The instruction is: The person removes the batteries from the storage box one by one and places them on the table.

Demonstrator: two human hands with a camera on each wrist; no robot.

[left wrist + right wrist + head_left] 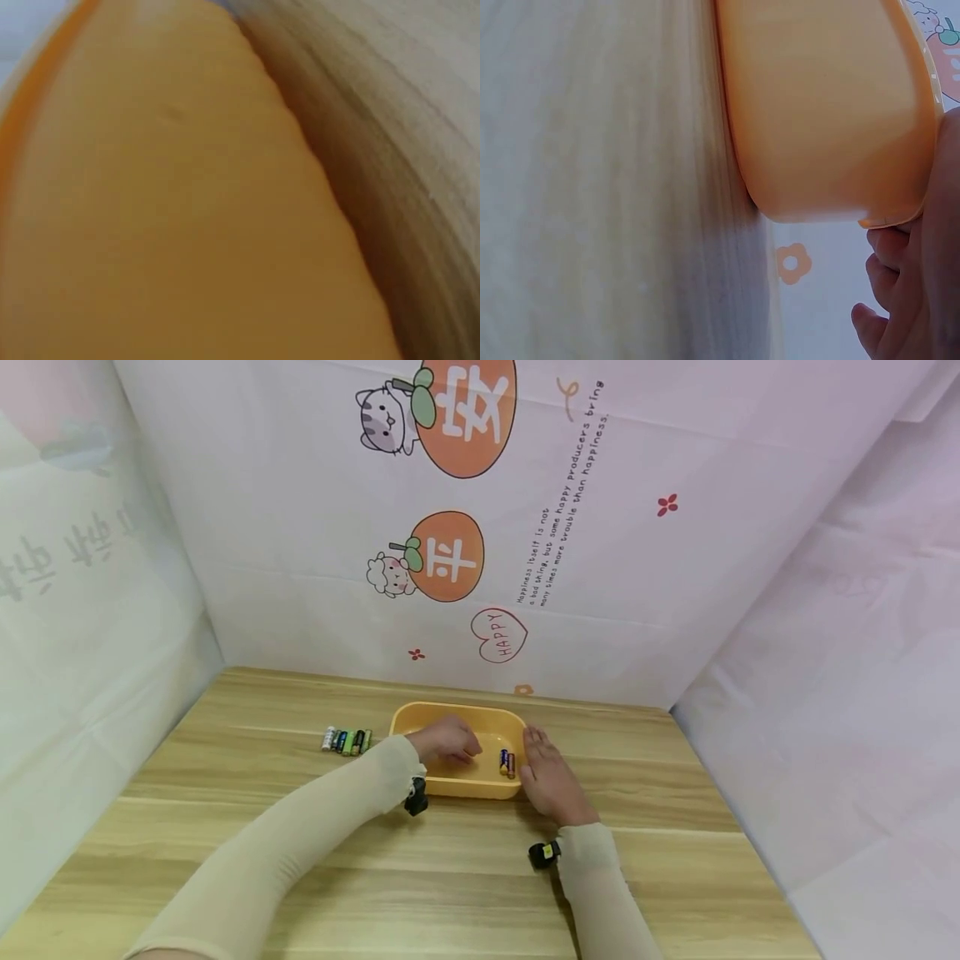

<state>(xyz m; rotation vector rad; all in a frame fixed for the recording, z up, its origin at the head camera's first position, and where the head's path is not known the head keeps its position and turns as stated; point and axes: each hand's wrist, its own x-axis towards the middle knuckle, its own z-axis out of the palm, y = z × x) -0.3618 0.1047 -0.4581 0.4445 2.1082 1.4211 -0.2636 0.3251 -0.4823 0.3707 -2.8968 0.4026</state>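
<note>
A yellow plastic basin point(459, 788) sits on the wooden table, its outer wall filling much of both wrist views. My left hand point(448, 739) reaches over its left part, fingers bent down inside; I cannot tell whether they hold anything. Two AA-size batteries lie side by side at the basin's right end, a blue-and-gold one point(504, 762) and a brownish one point(512, 766). Against the right end rests my right hand point(551, 777), its fingers extended along the rim. In the right wrist view, that hand's fingers point(885, 274) show beside the basin's rim.
Left of the basin, several batteries point(347, 742) in white, green and dark colours lie in a row. The wooden table point(420, 893) extends toward me. Behind it rises a white printed cloth point(600, 635), with more pale cloth at both sides.
</note>
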